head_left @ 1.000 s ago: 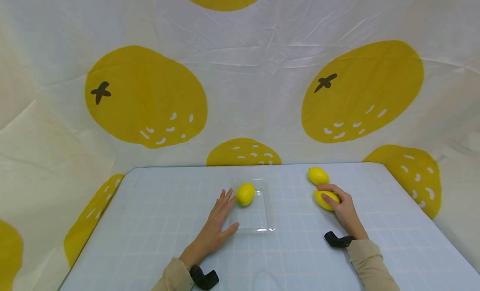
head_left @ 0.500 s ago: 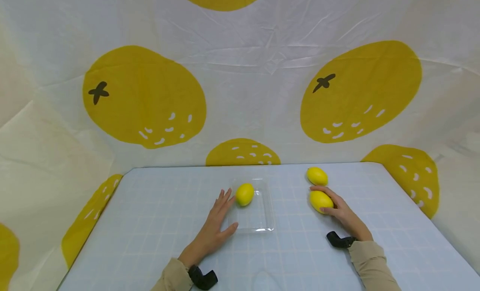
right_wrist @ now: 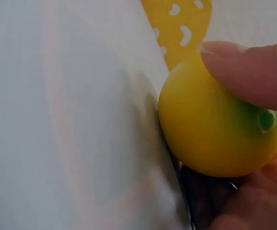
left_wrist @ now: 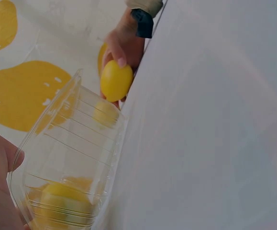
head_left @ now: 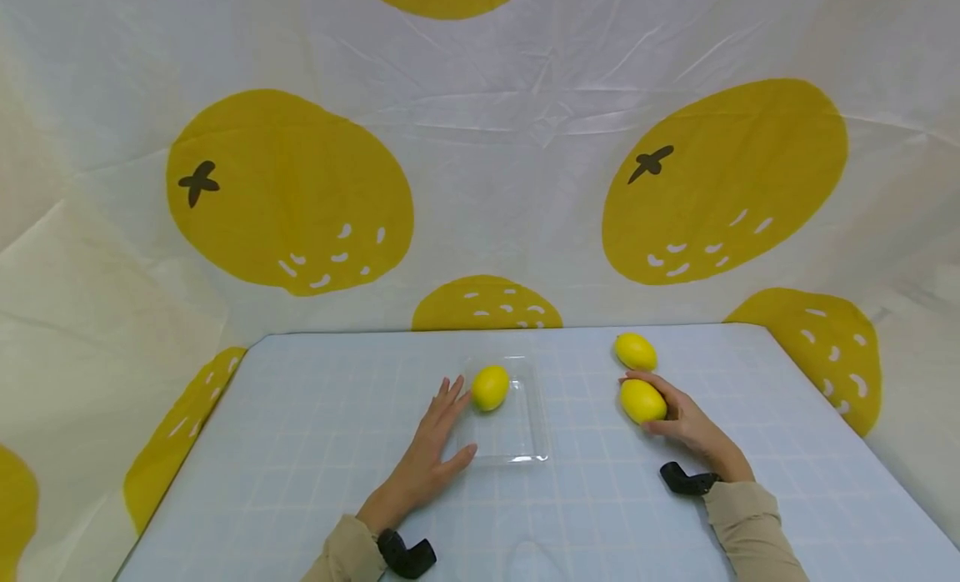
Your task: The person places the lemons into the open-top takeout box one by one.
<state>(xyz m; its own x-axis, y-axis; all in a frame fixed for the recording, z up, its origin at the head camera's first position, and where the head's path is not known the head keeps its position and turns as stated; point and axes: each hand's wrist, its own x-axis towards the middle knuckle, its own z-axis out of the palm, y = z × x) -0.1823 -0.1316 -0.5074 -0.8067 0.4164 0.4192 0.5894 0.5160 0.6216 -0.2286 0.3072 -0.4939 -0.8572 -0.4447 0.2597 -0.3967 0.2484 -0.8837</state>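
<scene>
My right hand (head_left: 693,423) grips a yellow lemon (head_left: 642,401) with its thumb on the near side and fingers round the far side. The lemon's green stem end (right_wrist: 266,120) shows in the right wrist view. Just behind this hand lies another lemon (head_left: 636,351). A third lemon (head_left: 491,388) sits in the back left part of a clear plastic tray (head_left: 546,432). Spread along the tray's left side is my left hand (head_left: 425,461), its fingers straight. In the left wrist view its thumb (left_wrist: 15,158) is at the rim; contact is hard to tell.
A pale blue checked cloth covers the table (head_left: 322,423). Behind it hangs a white curtain (head_left: 510,190) printed with large yellow lemons. Black wrist cameras (head_left: 406,554) are strapped to both wrists.
The right hand has shifted the gripped lemon slightly left and turned it, and its wrist has moved a little right. The left hand, tray and other lemons stay put.
</scene>
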